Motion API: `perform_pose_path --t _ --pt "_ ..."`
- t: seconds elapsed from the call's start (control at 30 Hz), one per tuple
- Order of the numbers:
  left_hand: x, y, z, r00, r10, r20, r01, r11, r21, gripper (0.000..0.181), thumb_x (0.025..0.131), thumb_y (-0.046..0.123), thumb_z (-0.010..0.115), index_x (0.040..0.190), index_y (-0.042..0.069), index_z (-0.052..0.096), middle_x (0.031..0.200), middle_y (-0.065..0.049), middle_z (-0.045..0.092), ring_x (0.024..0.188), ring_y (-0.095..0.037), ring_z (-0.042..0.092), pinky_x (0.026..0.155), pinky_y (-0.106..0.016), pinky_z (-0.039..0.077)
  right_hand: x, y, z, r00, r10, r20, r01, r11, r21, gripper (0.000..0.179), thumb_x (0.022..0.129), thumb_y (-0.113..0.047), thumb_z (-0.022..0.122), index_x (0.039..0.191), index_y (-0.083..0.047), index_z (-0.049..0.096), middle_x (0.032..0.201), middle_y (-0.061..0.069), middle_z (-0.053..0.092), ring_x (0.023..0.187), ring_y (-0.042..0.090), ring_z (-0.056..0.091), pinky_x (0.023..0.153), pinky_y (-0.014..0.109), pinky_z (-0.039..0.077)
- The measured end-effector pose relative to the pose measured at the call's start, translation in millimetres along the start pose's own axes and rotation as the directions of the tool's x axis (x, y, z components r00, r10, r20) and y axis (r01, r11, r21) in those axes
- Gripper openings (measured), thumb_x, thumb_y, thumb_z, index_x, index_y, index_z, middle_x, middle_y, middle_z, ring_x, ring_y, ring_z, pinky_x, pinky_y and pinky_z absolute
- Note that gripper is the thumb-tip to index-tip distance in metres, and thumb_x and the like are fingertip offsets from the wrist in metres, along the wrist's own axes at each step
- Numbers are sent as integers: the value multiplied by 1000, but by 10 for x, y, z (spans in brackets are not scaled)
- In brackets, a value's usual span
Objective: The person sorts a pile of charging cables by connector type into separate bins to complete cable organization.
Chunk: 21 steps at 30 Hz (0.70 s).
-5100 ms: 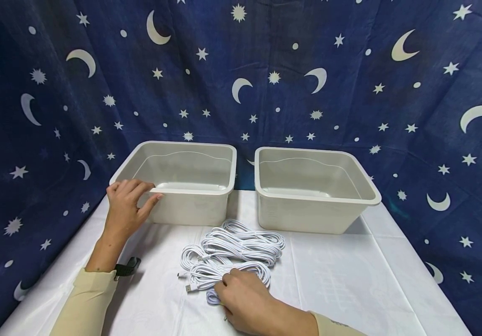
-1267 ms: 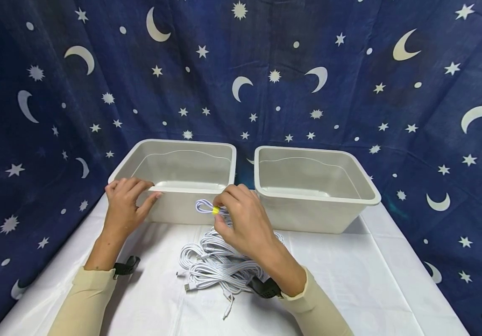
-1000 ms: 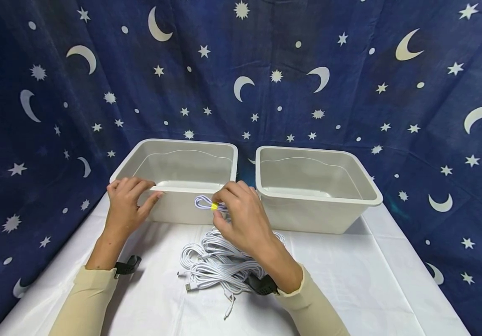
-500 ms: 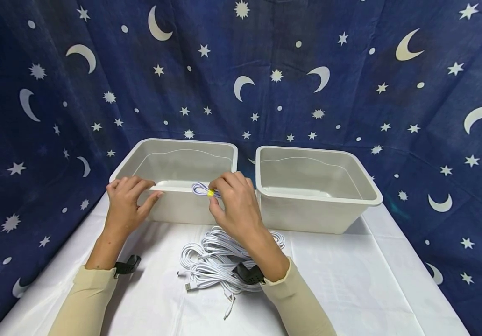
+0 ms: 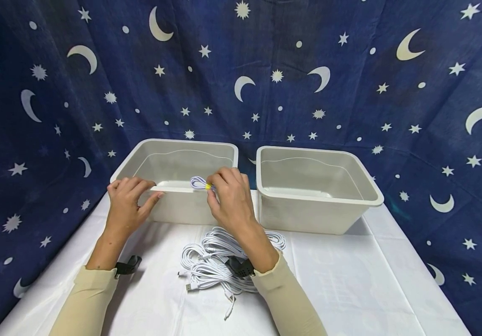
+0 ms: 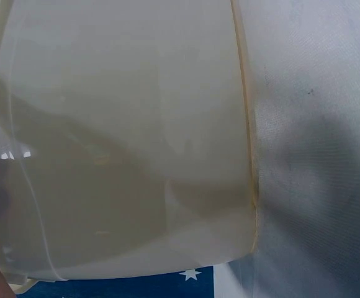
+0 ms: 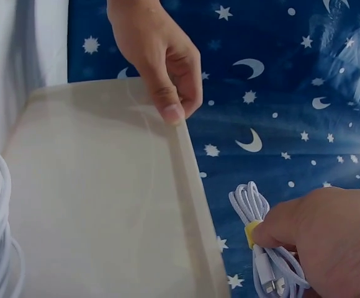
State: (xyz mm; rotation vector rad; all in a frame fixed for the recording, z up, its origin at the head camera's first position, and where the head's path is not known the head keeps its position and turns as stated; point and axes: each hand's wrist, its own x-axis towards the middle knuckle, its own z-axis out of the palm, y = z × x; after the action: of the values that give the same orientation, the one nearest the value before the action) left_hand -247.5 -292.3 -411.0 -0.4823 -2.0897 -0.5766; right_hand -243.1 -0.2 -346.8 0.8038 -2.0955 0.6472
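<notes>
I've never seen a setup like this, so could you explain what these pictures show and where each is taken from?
There is no robot here, only a person's two bare hands. The widest picture is taken from the person's head, looking forward and down; the other two come from the left and right wrists. On a white cloth stand a left tub and a right tub, with a pile of white cables in front. The left hand grips the left tub's rim. The right hand pinches a small coiled cable, bound with a yellow band, near that tub's front edge. Behind hangs a blue curtain with moons and stars.
</notes>
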Motion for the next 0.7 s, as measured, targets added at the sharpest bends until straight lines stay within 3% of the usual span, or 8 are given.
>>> perform_pose_path --t 0.7 --pt "-5 -22 5 1000 3 0 -3 1000 7 28 85 21 85 105 4 75 95 -11 69 91 -36 57 98 -66 26 -21 38 222 999 0 -37 0 1000 -13 21 86 -8 80 106 -11 78 107 2 72 103 23 63 87 42 47"
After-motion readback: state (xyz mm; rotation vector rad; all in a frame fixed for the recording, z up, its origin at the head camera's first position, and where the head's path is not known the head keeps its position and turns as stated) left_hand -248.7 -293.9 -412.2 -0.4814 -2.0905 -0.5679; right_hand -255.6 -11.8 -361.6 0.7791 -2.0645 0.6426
